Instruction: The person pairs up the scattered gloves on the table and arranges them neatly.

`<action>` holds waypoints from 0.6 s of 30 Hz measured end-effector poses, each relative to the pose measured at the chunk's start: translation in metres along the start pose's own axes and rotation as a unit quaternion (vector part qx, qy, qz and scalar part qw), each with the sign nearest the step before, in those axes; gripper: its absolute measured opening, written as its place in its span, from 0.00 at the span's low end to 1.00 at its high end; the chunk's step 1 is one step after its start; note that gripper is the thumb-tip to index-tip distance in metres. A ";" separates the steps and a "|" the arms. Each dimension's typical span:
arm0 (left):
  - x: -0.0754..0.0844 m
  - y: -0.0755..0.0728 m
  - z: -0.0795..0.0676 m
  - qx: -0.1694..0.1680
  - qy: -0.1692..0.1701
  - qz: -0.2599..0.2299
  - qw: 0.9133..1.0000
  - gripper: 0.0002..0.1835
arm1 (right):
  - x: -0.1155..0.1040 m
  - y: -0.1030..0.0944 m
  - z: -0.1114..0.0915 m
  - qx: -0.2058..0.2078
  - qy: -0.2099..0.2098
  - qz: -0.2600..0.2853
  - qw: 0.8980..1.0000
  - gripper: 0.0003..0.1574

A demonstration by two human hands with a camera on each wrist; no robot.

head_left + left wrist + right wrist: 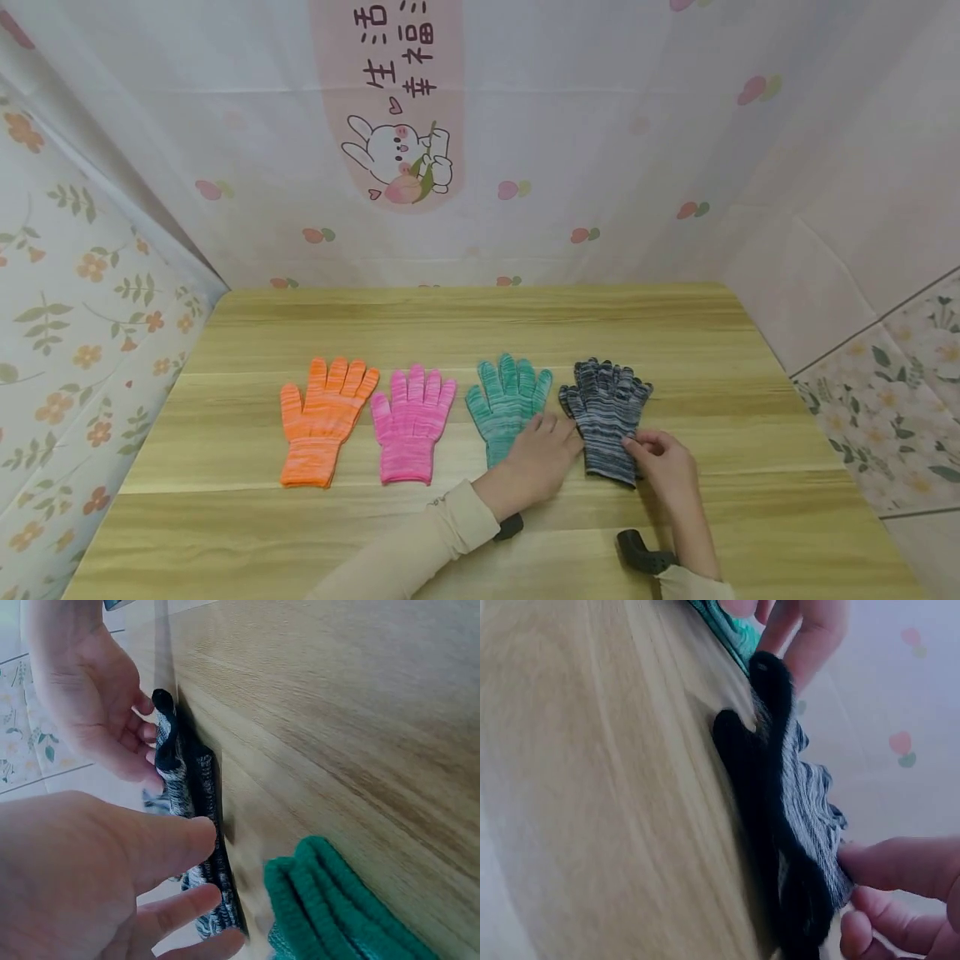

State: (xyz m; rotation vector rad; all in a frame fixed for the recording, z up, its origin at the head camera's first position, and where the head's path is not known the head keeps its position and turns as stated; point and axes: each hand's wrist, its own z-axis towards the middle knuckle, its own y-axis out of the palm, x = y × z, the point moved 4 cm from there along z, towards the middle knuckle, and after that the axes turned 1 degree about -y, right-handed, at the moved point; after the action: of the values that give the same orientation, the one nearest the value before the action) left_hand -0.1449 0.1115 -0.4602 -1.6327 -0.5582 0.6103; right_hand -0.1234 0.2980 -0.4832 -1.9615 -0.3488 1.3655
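A black-and-white knitted glove (pixel 611 417) lies at the right end of a row on the table, its fingers pointing away. My right hand (pixel 670 471) pinches its right edge near the cuff. In the right wrist view the black cuff opening (pixel 780 772) is slightly raised, thumb and fingers on the edge. My left hand (pixel 542 458) is at the glove's left side, fingers fairly straight; whether they touch it I cannot tell. Its forearm side lies over the lower part of a green glove (pixel 508 400), whose folded cuff (pixel 322 900) shows in the left wrist view.
Left of the green glove lie a pink glove (pixel 412 425) and an orange glove (pixel 322 425), flat with fingers pointing away. Black wrist-worn devices (pixel 641 552) hang beneath both wrists. A printed curtain (pixel 562 125) stands behind the wooden table (pixel 240 542).
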 end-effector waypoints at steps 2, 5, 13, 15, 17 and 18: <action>0.001 0.000 0.000 0.001 0.002 -0.003 1.000 0.19 | -0.002 0.001 0.001 0.005 -0.015 -0.001 1.000 0.20; 0.001 0.000 0.001 -0.002 0.004 -0.014 1.000 0.20 | -0.005 0.001 0.003 0.008 -0.039 -0.001 0.999 0.16; 0.001 0.002 0.001 -0.043 0.002 -0.024 0.999 0.25 | -0.005 0.002 0.005 -0.028 -0.081 0.004 0.996 0.12; 0.001 0.003 0.002 -0.052 -0.002 -0.026 0.998 0.26 | -0.005 0.002 0.007 -0.031 -0.095 -0.009 0.995 0.11; 0.002 0.003 0.003 -0.055 -0.004 -0.027 0.998 0.26 | -0.005 0.003 0.009 -0.036 -0.105 -0.017 0.994 0.11; 0.002 0.004 0.004 -0.055 -0.005 -0.029 0.998 0.26 | -0.005 0.003 0.010 -0.037 -0.108 -0.021 0.993 0.11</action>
State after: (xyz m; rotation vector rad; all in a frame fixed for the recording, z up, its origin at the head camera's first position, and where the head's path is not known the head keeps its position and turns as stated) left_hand -0.1460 0.1147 -0.4645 -1.7115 -0.6548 0.5535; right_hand -0.1349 0.2963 -0.4834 -1.8592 -0.5454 1.5611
